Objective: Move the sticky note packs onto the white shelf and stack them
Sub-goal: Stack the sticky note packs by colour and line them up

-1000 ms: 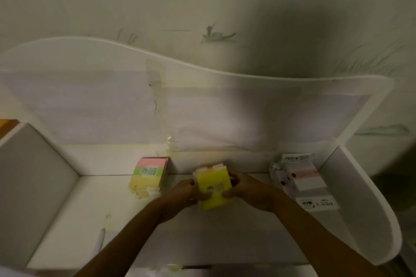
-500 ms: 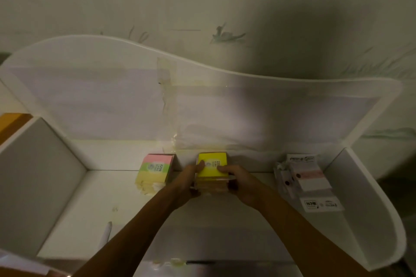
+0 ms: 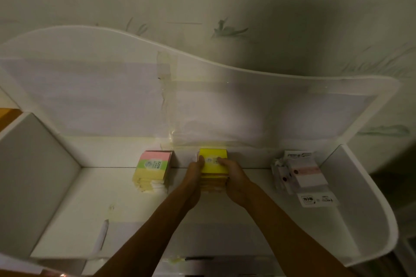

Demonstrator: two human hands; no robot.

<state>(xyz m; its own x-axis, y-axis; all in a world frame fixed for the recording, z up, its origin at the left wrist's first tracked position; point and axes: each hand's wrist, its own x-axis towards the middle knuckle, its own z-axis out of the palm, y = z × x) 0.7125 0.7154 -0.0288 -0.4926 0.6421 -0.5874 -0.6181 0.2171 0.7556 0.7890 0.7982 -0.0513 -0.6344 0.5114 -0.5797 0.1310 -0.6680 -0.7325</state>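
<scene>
- Left hand (image 3: 194,173) and right hand (image 3: 234,175) gripping yellow pack stack (image 3: 213,165) on white shelf (image 3: 67,204), fingers curled round its sides.
- At 9 o'clock of it, pink-green pack stack (image 3: 153,170); at 3 o'clock, white packs (image 3: 301,174).

The lower sides of the yellow pack stack (image 3: 213,165) are covered by the left hand (image 3: 193,177) and right hand (image 3: 234,177), its round label is too small to read, and right of it the white packs (image 3: 301,173) carry illegible print.
</scene>
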